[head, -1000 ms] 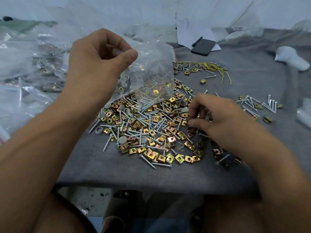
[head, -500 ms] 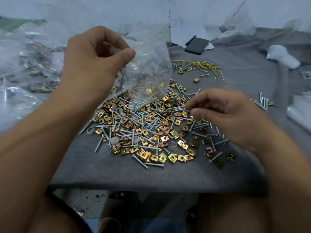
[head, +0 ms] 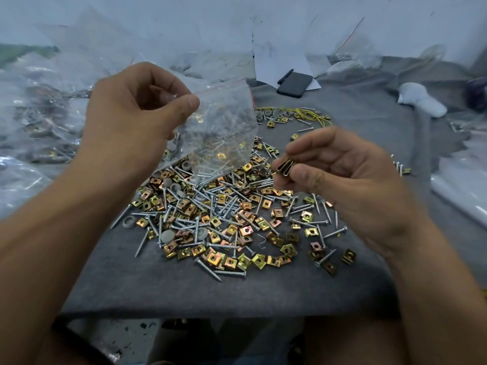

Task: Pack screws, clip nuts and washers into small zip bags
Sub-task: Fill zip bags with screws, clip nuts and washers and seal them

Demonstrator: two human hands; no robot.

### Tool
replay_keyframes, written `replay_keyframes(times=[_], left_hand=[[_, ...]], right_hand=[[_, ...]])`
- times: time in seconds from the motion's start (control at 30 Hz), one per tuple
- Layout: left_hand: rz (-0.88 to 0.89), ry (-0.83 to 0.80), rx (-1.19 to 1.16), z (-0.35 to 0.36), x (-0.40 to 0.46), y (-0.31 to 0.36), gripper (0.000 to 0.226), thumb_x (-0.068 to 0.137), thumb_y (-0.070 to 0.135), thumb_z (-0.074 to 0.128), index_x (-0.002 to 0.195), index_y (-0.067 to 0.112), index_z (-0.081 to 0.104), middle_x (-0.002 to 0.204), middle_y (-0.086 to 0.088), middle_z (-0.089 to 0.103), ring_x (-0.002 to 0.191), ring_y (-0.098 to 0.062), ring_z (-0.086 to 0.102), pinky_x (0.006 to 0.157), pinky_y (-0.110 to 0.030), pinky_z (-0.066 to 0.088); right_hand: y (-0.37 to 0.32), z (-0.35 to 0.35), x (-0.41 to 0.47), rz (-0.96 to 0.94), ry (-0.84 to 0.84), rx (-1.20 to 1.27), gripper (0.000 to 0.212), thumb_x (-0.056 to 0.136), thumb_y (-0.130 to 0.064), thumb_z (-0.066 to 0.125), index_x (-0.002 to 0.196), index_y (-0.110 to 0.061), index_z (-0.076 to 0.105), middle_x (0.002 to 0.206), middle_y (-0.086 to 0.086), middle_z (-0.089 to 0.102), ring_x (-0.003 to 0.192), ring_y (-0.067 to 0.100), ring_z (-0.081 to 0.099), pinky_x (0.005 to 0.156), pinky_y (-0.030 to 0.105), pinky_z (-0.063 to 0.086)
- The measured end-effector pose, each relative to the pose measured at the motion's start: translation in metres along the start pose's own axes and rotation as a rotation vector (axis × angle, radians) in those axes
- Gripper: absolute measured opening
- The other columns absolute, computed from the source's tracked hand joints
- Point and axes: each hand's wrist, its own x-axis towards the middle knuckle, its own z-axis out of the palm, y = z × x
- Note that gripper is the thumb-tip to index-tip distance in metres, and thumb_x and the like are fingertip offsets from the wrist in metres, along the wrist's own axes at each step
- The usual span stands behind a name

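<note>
- Up off the pile comes my right hand (head: 340, 177), now level with the zip bag (head: 224, 130), pinching a small stack of clip nuts (head: 285, 167).
- Head view: my left hand (head: 137, 117) pinches the bag's top corner above the heap of screws (head: 210, 206).
- Risk: the mouth looks barely open, so nuts could spill.

A: Cloth (head: 342, 285)?
B: Plain dark grey. Clip nuts (head: 232, 260) iridescent gold-yellow, some coppery pink.
A: Screws (head: 208, 270), washers (head: 166, 237)?
B: Screws silver; washers flat grey.
A: Bag (head: 224, 127)?
B: Clear, thin red line along the top. Far right: black phone (head: 295, 84); yellow wire (head: 313, 115); white paper (head: 279, 61).
</note>
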Motion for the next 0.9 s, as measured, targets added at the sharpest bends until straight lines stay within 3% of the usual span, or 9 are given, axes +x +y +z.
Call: replay_keyframes(times=[0.27,0.47,0.77,0.9], left_hand=[[0.013,-0.039,0.007,0.0017,-0.0008,0.0025,0.010,0.091,0.021,0.083,0.092,0.017,0.074,0.094,-0.025,0.071,0.078,-0.022,0.065,0.067,-0.042,0.055],[0.139,-0.191,0.075,-0.0012,-0.0041,0.0049,0.011,0.090,0.027,0.085,0.094,0.023,0.076,0.089,0.002,0.075,0.084,-0.013,0.070,0.078,-0.043,0.060],[0.182,-0.280,0.077,0.0039,-0.0052,0.0042,0.009,0.089,0.026,0.084,0.093,0.025,0.077,0.089,0.003,0.075,0.085,-0.019,0.071,0.076,-0.048,0.061],[0.171,-0.239,0.074,0.0004,-0.0022,0.0000,0.010,0.089,0.029,0.085,0.094,0.025,0.077,0.088,0.005,0.076,0.080,-0.008,0.068,0.070,-0.029,0.058]], right_hand=[[-0.0037,0.0043,0.0017,-0.014,0.046,0.057,0.034,0.084,0.001,0.075,0.116,-0.005,0.068,0.104,0.023,0.075,0.094,0.039,0.077,0.083,0.039,0.063],[-0.0050,0.0032,0.0022,-0.058,0.060,0.050,0.035,0.082,-0.005,0.080,0.116,-0.008,0.073,0.105,0.019,0.076,0.096,0.039,0.077,0.087,0.041,0.062],[-0.0036,0.0040,0.0029,-0.109,0.087,-0.038,0.031,0.079,-0.002,0.082,0.109,-0.008,0.075,0.104,0.017,0.077,0.096,0.038,0.077,0.088,0.043,0.062],[-0.0030,0.0052,0.0041,-0.123,0.106,-0.091,0.029,0.077,-0.004,0.084,0.104,-0.011,0.076,0.102,0.014,0.078,0.096,0.035,0.077,0.088,0.039,0.062]])
